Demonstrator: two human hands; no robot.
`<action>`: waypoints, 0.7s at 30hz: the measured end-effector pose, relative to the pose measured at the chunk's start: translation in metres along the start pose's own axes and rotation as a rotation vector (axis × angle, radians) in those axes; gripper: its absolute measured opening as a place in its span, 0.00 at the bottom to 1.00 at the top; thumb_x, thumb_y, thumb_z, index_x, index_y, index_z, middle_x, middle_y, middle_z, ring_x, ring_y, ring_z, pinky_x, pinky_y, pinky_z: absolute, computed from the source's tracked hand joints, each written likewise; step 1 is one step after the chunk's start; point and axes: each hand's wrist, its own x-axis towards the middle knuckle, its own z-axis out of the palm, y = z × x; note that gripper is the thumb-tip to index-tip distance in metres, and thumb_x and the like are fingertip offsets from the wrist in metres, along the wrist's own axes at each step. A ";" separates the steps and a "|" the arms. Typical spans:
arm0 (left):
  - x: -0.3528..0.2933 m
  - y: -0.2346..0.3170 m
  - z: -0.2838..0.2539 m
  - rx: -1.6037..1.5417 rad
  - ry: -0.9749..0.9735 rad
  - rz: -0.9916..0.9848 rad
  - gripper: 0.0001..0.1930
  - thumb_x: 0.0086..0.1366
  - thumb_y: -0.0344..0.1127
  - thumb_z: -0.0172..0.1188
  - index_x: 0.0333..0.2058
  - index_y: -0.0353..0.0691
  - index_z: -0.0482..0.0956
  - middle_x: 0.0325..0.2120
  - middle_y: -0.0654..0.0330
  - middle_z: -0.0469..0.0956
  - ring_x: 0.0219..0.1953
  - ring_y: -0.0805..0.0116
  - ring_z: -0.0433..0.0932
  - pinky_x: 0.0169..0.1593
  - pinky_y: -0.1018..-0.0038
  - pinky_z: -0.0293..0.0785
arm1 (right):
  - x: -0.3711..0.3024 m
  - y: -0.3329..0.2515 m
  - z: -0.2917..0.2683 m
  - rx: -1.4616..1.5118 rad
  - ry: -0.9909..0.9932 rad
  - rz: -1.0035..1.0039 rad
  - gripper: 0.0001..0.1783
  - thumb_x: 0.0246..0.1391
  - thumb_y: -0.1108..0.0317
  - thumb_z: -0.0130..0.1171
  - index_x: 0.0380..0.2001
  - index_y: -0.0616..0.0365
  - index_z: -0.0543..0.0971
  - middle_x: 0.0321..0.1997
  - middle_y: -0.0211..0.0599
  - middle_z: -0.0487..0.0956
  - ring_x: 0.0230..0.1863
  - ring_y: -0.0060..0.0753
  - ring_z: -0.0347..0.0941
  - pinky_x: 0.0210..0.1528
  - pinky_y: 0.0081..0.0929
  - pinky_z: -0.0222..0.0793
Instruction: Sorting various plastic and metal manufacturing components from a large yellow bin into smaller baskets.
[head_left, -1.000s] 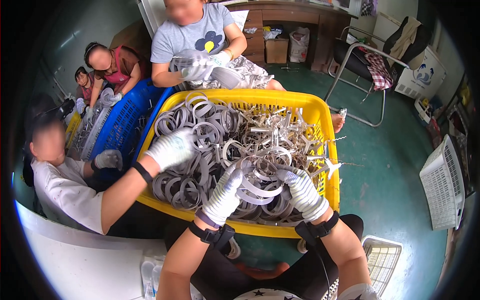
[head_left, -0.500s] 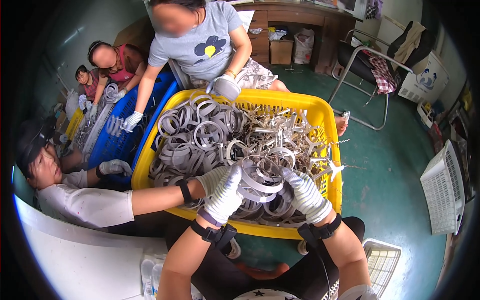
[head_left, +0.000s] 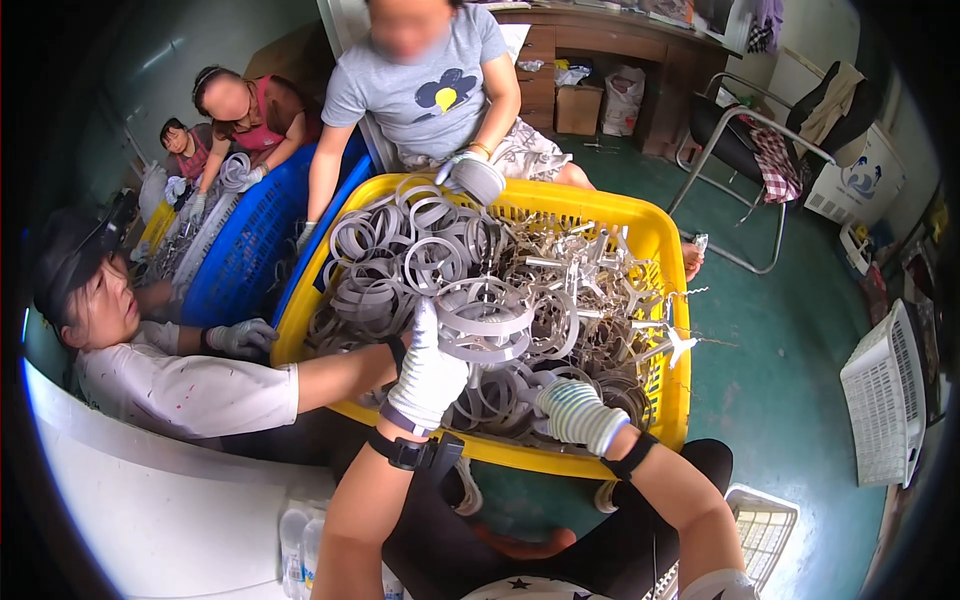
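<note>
My left hand (head_left: 430,375), in a white striped glove, is closed on a few flat grey rings (head_left: 487,345), held together above the yellow basket (head_left: 678,400). My right hand (head_left: 580,413), gloved likewise, is lower and to the right, over the basket's near side. Its fingers are apart and reach in among loose grey rings (head_left: 480,400); whether they touch one is unclear. More grey rings (head_left: 365,290) fill the basket's left part. Shiny three-armed metal pieces (head_left: 600,280) are heaped in its right part.
A co-worker at the left (head_left: 170,380) stretches an arm across the basket's near left corner. Another person (head_left: 430,100) sits beyond it, holding grey rings. A blue basket (head_left: 240,230) stands left. A chair (head_left: 750,150) and white basket (head_left: 885,395) are at right.
My right hand has left the held rings and moved down and left to the loose ones. My left hand keeps its rings, now slightly further left. The far person's hand has moved lower beside the blue basket.
</note>
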 end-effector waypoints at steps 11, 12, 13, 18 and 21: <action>0.012 0.048 -0.038 0.178 -0.131 -0.220 0.47 0.61 0.75 0.47 0.63 0.38 0.63 0.62 0.49 0.66 0.62 0.52 0.67 0.66 0.54 0.62 | 0.039 -0.019 0.012 -0.101 -0.157 -0.051 0.21 0.52 0.53 0.62 0.43 0.57 0.79 0.44 0.51 0.80 0.44 0.51 0.79 0.43 0.44 0.76; 0.006 0.015 -0.024 -0.028 0.020 0.047 0.46 0.62 0.73 0.47 0.64 0.37 0.62 0.62 0.50 0.66 0.63 0.53 0.66 0.67 0.56 0.61 | 0.049 -0.031 0.005 -0.141 -0.244 -0.015 0.25 0.52 0.50 0.64 0.44 0.58 0.79 0.45 0.49 0.80 0.45 0.52 0.79 0.44 0.45 0.76; 0.004 0.011 -0.022 -0.029 0.022 0.044 0.46 0.62 0.73 0.47 0.64 0.37 0.62 0.62 0.50 0.66 0.63 0.53 0.66 0.67 0.56 0.61 | 0.052 -0.045 0.000 -0.203 -0.302 -0.008 0.22 0.51 0.55 0.64 0.45 0.59 0.79 0.45 0.47 0.81 0.46 0.49 0.79 0.43 0.45 0.76; 0.006 0.008 -0.016 -0.109 0.044 0.069 0.44 0.64 0.71 0.47 0.64 0.36 0.62 0.63 0.51 0.65 0.63 0.55 0.66 0.69 0.60 0.56 | 0.058 -0.030 0.039 -0.515 -0.328 -0.147 0.12 0.51 0.70 0.60 0.39 0.58 0.84 0.42 0.44 0.84 0.41 0.44 0.82 0.37 0.38 0.78; 0.006 0.012 -0.014 -0.114 0.003 0.076 0.45 0.64 0.72 0.45 0.64 0.36 0.62 0.62 0.50 0.66 0.63 0.56 0.66 0.69 0.61 0.56 | 0.055 -0.016 0.030 -0.401 -0.377 -0.141 0.11 0.52 0.69 0.59 0.39 0.56 0.82 0.40 0.40 0.84 0.42 0.44 0.82 0.41 0.37 0.77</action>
